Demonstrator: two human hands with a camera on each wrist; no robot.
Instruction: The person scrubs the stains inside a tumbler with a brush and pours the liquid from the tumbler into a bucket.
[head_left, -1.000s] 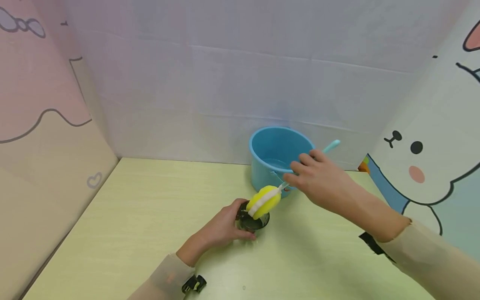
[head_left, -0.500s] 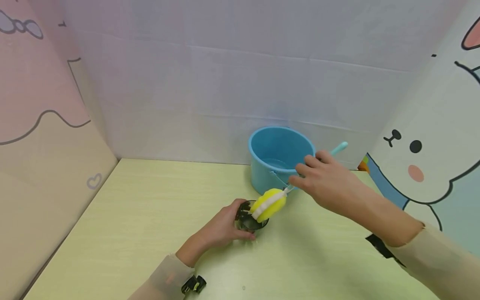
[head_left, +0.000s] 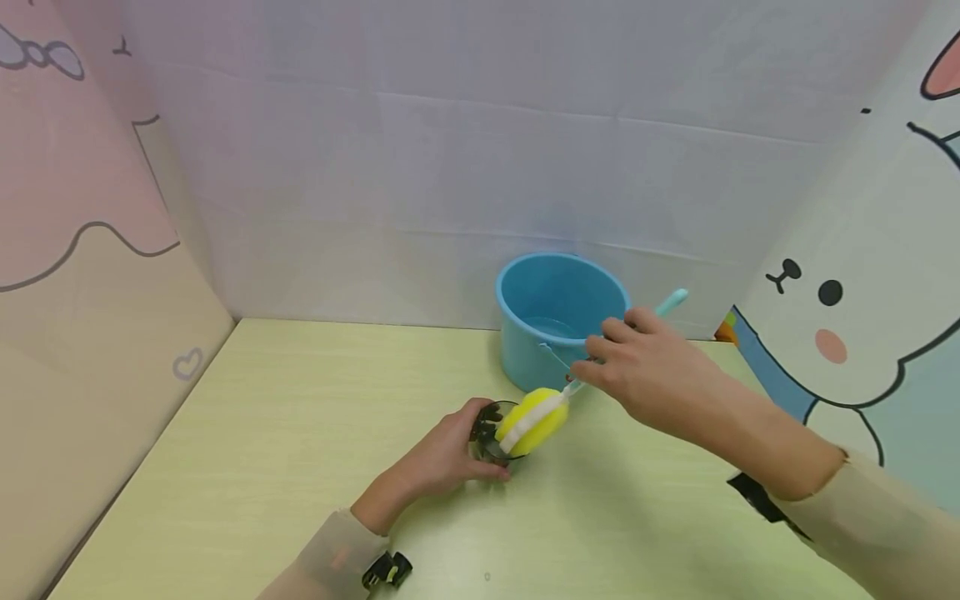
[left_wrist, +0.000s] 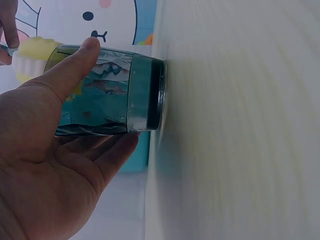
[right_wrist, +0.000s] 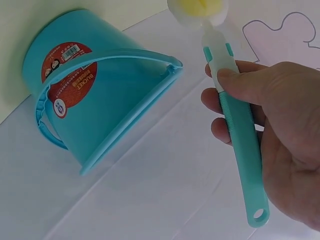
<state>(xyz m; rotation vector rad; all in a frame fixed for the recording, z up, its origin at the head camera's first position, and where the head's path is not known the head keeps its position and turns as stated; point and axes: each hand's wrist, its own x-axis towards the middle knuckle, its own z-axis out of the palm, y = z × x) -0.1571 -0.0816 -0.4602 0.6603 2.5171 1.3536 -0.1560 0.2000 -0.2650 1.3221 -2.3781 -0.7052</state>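
A dark see-through drinking glass (head_left: 486, 429) stands on the table, and my left hand (head_left: 450, 446) grips it around its side. In the left wrist view the glass (left_wrist: 107, 92) shows its thick base touching the tabletop. My right hand (head_left: 652, 362) holds a sponge bottle brush by its turquoise handle (right_wrist: 242, 145), thumb on the white neck. The brush's yellow and white sponge head (head_left: 534, 421) tilts down at the mouth of the glass, its lower end inside the rim. How deep the sponge reaches is partly hidden.
A blue bucket (head_left: 521, 354) stands behind the glass near the back wall, its handle hanging down in front. A red label (right_wrist: 70, 95) is on its side. Printed cloth walls (head_left: 847, 350) border the pale wooden table (head_left: 300, 417).
The brush's sponge head first drew back a little to the right, then moved down and left into the glass's mouth. My left hand and the glass have hardly moved.
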